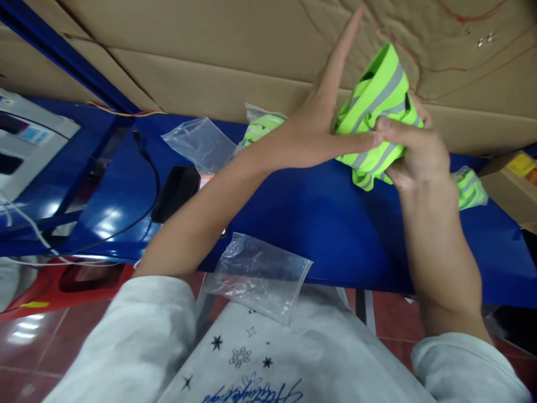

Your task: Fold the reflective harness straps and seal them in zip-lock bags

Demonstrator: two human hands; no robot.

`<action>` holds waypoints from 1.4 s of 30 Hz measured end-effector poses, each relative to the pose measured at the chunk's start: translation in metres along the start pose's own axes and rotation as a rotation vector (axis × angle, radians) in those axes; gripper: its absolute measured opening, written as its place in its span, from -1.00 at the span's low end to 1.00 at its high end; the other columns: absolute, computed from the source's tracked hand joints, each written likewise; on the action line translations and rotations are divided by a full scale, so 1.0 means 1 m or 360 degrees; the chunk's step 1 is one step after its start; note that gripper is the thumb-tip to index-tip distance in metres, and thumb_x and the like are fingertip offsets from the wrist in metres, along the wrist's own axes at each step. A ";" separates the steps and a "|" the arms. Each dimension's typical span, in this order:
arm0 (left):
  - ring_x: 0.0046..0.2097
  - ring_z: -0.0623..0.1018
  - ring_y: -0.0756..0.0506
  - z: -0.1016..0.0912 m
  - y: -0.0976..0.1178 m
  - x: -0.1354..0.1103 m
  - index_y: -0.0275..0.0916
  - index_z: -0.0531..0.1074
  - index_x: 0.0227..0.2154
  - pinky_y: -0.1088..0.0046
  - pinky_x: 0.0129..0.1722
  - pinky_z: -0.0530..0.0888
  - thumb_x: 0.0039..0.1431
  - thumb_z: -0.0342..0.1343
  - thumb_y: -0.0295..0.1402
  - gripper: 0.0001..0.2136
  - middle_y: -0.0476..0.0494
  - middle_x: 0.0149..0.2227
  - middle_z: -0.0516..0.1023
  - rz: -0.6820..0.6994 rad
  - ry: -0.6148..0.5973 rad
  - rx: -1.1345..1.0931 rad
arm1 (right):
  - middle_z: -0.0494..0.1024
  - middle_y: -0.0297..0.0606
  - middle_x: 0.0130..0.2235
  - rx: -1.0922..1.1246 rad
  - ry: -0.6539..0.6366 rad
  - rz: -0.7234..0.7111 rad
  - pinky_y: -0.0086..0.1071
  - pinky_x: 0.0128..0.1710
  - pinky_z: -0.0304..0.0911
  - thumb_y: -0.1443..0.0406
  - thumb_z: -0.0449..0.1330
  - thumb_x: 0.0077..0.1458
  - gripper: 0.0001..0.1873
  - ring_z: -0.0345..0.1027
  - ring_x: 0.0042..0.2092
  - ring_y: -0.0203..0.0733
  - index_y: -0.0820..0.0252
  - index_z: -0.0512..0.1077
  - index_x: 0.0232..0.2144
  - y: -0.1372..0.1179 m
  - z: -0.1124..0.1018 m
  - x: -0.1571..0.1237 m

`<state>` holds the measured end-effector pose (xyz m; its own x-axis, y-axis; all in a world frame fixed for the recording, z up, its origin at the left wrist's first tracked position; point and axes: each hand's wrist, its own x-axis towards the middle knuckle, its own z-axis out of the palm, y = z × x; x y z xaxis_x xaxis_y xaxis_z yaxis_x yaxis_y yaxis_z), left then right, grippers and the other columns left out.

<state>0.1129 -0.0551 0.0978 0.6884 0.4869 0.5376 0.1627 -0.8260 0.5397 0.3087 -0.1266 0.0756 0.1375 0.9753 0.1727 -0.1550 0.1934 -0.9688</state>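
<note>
1. Neon-yellow striped fabric point(377, 123) is bunched in your right hand point(419, 148), whose fingers close around it with the thumb pressed on its front; it is held up above the bench point(310, 218).
2. Your left hand point(312, 131) is spread wide, its long fingers pointing up and away, its thumb reaching across the fabric's front.
3. Just beyond your right wrist lies a small neon packet point(472, 187), near a cardboard box point(509, 187).
4. Behind your left forearm you have a bagged neon bundle point(262, 127), clear plastic point(201, 143) and a black phone point(176, 193).
5. Nearest your body, a clear bag point(264, 274) overlaps the bench's near edge.
6. Brown cardboard sheeting point(210, 84) stands along the back.
</note>
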 end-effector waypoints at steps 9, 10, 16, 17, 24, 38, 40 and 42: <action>0.23 0.56 -0.37 0.018 0.082 -0.201 -0.36 0.40 0.25 -0.01 0.27 0.48 0.16 0.40 0.01 -0.27 -0.39 0.24 0.54 0.0048 -0.1110 0.0505 | 0.71 -0.36 -0.12 -0.0143 0.0520 0.0538 -0.04 0.05 0.57 0.33 0.66 -0.42 -0.25 0.63 -0.07 0.01 0.03 0.62 -0.06 0.044 -0.062 -0.060; 0.36 0.44 -0.38 0.025 0.082 -0.220 -0.36 0.29 0.36 -0.04 0.39 0.35 0.14 0.37 0.10 -0.13 -0.39 0.37 0.41 0.0011 -0.1189 0.0532 | 0.71 -0.38 -0.13 -0.0127 0.0508 0.0579 -0.06 0.04 0.58 0.34 0.67 -0.46 -0.23 0.64 -0.09 0.01 0.02 0.62 -0.07 0.049 -0.062 -0.065; 0.58 -0.05 -0.41 0.047 0.043 -0.224 -0.19 -0.11 0.54 -0.14 0.53 -0.06 0.20 0.18 0.27 0.05 -0.39 0.57 -0.15 -0.0239 -0.1160 0.0577 | 0.70 -0.45 -0.23 -0.0056 0.0404 0.0806 -0.23 -0.15 0.60 0.32 0.68 -0.59 -0.19 0.61 -0.26 -0.15 -0.06 0.64 -0.13 0.061 -0.059 -0.079; 0.58 -0.07 -0.44 0.050 0.035 -0.215 -0.19 -0.14 0.54 -0.17 0.52 -0.03 0.16 0.17 0.31 0.09 -0.43 0.58 -0.21 -0.0292 -0.1133 0.0537 | 0.69 -0.45 -0.26 -0.0076 0.0306 0.0820 -0.24 -0.20 0.59 0.31 0.69 -0.61 -0.20 0.59 -0.28 -0.16 -0.06 0.64 -0.15 0.060 -0.062 -0.082; 0.49 0.22 -0.40 0.077 0.023 -0.164 -0.22 0.07 0.48 -0.26 0.47 0.03 0.33 0.15 0.12 -0.18 -0.45 0.45 0.24 -0.0450 -0.0836 0.0451 | 0.68 -0.42 -0.29 -0.0140 -0.0005 0.0678 -0.27 -0.29 0.54 0.25 0.70 -0.62 -0.27 0.55 -0.32 -0.14 -0.10 0.66 -0.22 0.051 -0.085 -0.093; 0.40 0.39 -0.27 0.098 -0.006 -0.152 -0.17 0.50 0.20 -0.14 0.37 0.26 0.49 0.07 -0.26 -0.67 -0.30 0.36 0.43 -0.0321 -0.0201 0.0186 | 0.71 -0.24 -0.23 0.0094 0.0173 0.0667 -0.03 -0.14 0.55 0.14 0.64 -0.53 -0.16 0.62 -0.20 0.15 0.04 0.58 -0.05 0.053 -0.079 -0.096; 0.41 0.38 -0.25 0.096 -0.005 -0.152 -0.16 0.46 0.25 -0.09 0.36 0.30 0.50 0.05 -0.29 -0.65 -0.30 0.39 0.40 -0.0348 -0.0137 0.0067 | 0.70 -0.26 -0.24 0.0077 0.0166 0.0718 -0.04 -0.15 0.54 0.13 0.65 -0.53 -0.18 0.62 -0.21 0.14 0.03 0.58 -0.08 0.054 -0.075 -0.098; 0.42 0.37 -0.23 0.093 -0.003 -0.150 -0.15 0.41 0.30 -0.05 0.35 0.32 0.50 0.03 -0.31 -0.62 -0.30 0.40 0.38 -0.0333 -0.0088 -0.0046 | 0.69 -0.29 -0.24 0.0024 0.0099 0.0789 -0.10 -0.15 0.53 0.15 0.65 -0.51 -0.22 0.61 -0.22 0.09 0.02 0.59 -0.10 0.056 -0.071 -0.100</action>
<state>0.0751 -0.1524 -0.0445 0.6797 0.6299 0.3758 0.2866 -0.6997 0.6544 0.3554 -0.2206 -0.0085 0.1015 0.9422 -0.3194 -0.2303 -0.2900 -0.9289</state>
